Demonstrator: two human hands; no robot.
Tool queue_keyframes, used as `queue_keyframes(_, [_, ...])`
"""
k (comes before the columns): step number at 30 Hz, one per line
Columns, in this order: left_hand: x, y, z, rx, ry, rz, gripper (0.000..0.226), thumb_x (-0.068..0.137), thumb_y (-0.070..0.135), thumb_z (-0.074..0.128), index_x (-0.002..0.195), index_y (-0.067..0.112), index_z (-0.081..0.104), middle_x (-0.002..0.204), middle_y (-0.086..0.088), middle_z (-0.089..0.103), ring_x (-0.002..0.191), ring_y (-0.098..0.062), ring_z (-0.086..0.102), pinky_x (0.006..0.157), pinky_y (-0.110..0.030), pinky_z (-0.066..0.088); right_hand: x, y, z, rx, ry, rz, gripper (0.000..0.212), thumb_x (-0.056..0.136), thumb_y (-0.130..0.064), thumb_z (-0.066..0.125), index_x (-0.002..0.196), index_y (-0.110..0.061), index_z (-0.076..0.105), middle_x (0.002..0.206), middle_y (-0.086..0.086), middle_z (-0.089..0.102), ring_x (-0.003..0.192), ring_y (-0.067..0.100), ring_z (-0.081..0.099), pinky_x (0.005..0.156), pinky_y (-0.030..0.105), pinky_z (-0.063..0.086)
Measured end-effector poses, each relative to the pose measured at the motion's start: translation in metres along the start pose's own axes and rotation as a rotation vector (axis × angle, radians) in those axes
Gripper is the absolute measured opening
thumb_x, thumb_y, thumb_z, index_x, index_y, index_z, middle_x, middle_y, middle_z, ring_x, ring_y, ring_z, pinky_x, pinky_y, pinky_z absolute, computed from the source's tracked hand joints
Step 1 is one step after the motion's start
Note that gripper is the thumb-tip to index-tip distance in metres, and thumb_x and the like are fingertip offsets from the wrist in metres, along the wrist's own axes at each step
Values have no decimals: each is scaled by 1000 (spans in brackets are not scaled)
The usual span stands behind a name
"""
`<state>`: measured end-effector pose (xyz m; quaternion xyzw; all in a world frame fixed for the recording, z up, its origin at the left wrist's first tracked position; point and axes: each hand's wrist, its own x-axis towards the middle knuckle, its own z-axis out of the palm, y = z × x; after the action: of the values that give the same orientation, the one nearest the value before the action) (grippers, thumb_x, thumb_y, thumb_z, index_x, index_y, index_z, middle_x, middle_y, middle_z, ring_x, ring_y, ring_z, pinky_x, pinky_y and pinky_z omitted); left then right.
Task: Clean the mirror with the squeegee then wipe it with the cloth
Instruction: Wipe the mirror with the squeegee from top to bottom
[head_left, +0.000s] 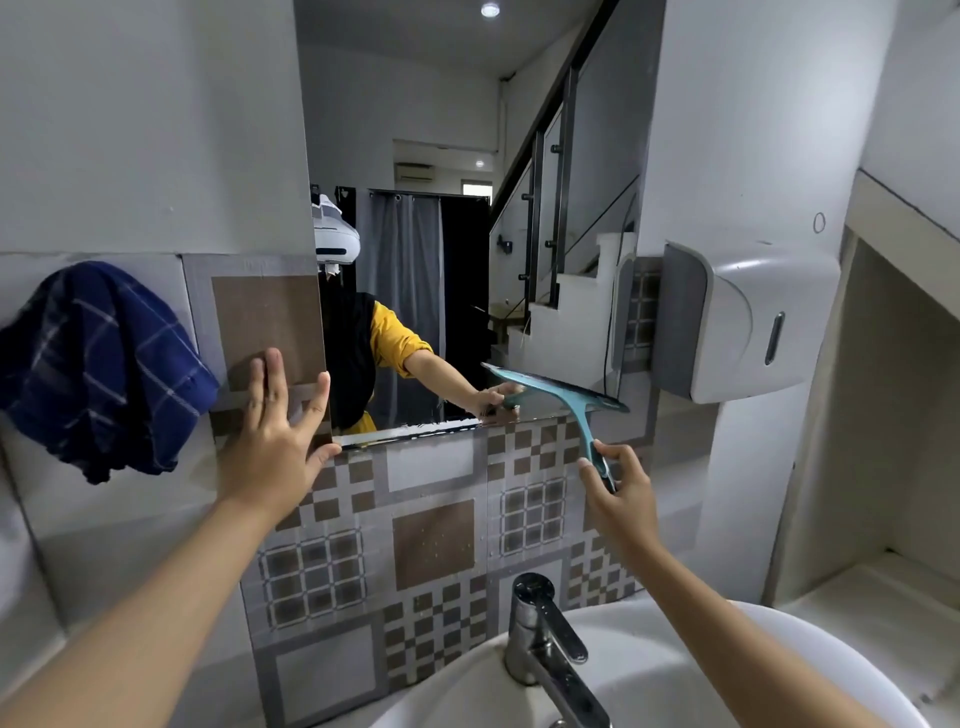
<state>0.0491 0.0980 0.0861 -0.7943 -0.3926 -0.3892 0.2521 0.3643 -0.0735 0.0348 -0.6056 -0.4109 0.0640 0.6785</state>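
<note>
Now squeegee (566, 402) teal, blade against lower right part of mirror (467, 208), handle slanting down into right hand (621, 486), thumb and fingers pinching handle end. Left hand (275, 441) fingers spread, palm flat on tiled wall (436, 540) at mirror's lower left corner, thumb at mirror edge. Blue checked cloth (98, 369) hangs on wall left of left hand, untouched. Grey-white dispenser (743, 322) up right of right hand; contents not visible. Below hands: chrome faucet (545, 644), white sink (649, 675) basin.
</note>
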Motion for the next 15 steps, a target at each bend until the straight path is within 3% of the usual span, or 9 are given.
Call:
queue_keyframes(4, [-1,-2,5,-21,12,-10,86,70,32,77,142,15,34,151,-30,9,140,-28,-22,74,-60,51,-11,-6,12,105,14,107,13,93,-16,60,105,-14,56,74,8,55,44,6,43,35,16,37])
queue_keyframes(15, [0,-2,8,-47,8,-20,90,69,31,78,143,17,30,153,-27,6,141,-31,-19,74,-60,52,-30,-38,46,314,73,382,13,95,-27,55,105,-19,53,62,3,43,44,13,33,37,22,32])
